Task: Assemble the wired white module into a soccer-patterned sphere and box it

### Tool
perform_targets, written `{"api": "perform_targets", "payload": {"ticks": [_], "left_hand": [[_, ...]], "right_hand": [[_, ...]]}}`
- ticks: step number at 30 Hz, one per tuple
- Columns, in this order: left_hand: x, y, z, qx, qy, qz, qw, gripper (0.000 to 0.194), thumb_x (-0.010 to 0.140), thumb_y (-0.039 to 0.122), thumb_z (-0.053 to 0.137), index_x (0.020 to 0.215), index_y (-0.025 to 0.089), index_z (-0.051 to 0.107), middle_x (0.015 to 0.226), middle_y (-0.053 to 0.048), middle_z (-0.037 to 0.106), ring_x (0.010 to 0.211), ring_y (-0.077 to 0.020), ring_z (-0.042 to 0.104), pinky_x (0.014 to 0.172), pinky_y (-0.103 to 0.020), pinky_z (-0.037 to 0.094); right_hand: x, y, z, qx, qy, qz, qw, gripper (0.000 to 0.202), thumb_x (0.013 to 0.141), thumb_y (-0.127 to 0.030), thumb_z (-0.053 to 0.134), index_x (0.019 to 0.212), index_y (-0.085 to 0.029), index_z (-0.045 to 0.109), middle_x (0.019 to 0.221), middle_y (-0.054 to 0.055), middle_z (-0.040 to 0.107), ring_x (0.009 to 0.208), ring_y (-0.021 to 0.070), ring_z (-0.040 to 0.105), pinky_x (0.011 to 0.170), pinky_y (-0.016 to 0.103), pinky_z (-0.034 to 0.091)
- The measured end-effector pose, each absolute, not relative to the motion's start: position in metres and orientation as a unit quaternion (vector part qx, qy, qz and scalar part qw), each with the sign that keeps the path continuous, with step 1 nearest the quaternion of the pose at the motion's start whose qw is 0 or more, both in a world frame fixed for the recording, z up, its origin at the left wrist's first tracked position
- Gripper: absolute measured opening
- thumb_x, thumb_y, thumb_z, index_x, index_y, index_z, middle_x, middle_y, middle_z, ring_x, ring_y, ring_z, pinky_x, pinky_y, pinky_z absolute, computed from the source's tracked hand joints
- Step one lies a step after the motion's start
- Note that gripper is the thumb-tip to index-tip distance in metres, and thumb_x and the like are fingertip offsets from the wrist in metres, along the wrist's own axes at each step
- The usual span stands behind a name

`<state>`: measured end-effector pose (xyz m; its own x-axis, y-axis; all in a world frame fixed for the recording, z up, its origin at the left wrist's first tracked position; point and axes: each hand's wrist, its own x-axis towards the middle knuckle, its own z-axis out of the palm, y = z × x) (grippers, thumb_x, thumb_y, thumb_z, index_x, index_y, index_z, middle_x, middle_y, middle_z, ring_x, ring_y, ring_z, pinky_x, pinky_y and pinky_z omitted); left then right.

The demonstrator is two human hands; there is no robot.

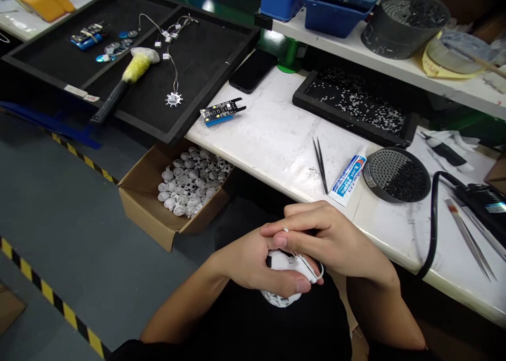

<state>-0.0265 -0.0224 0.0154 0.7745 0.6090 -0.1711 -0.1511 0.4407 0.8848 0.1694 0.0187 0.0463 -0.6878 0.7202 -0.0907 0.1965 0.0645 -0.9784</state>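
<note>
On the blue-and-white tube (348, 181), right of centre, the print seems to read "K-704" — the smaller lettering is blurred. White labels (76, 91) on the black tray (213, 60), upper left, are too small to read. At the lower centre sits a white ball (280, 260) with a dark patch, a cut-out lattice underneath and a thin white loop. The left hand (253, 261) curls around it, thumb pressed across — the right hand (330, 237) pinches a tiny white piece (285, 229) between thumb and forefinger.

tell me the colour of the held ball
The ball is mostly white with a dark patch; head view.
</note>
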Motion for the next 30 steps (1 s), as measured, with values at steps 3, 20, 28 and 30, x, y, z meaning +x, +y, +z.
{"api": "perform_targets", "payload": {"ticks": [3,20,28,30], "left_hand": [[-0.022,-0.020,0.025,0.563,0.292,0.265,0.726,0.019,0.094,0.035,0.072,0.105,0.021,0.081,0.097,-0.009,0.077,0.089,-0.0269,0.074,0.078,-0.036,0.060],[-0.018,-0.017,0.045,0.675,0.397,0.252,0.569,0.016,0.098,0.026,0.068,0.086,0.016,0.067,0.087,-0.001,0.067,0.084,-0.0158,0.065,0.076,-0.028,0.049],[-0.015,-0.018,0.037,0.689,0.372,0.261,0.564,0.022,0.099,0.028,0.069,0.081,0.016,0.065,0.083,-0.001,0.065,0.082,-0.0156,0.064,0.075,-0.027,0.048],[-0.015,-0.019,0.035,0.689,0.372,0.264,0.563,0.023,0.099,0.029,0.069,0.081,0.016,0.064,0.083,-0.001,0.065,0.083,-0.0162,0.065,0.075,-0.028,0.048]], "right_hand": [[0.174,0.022,0.046,-0.331,-0.676,0.620,0.222,0.017,0.100,-0.035,0.078,0.115,-0.030,0.087,0.075,-0.001,0.065,0.060,0.0076,0.055,0.050,0.019,0.041],[0.199,0.036,0.044,-0.260,-0.692,0.629,0.239,0.022,0.099,-0.012,0.076,0.113,-0.026,0.085,0.094,0.000,0.075,0.082,0.0092,0.069,0.074,0.020,0.054],[0.197,0.039,0.047,-0.238,-0.720,0.615,0.216,0.021,0.097,-0.003,0.074,0.105,-0.020,0.084,0.094,0.000,0.076,0.082,0.0078,0.070,0.075,0.018,0.056],[0.198,0.039,0.047,-0.241,-0.720,0.615,0.210,0.022,0.098,-0.003,0.073,0.105,-0.021,0.083,0.093,-0.001,0.075,0.081,0.0074,0.069,0.074,0.018,0.055]]}}
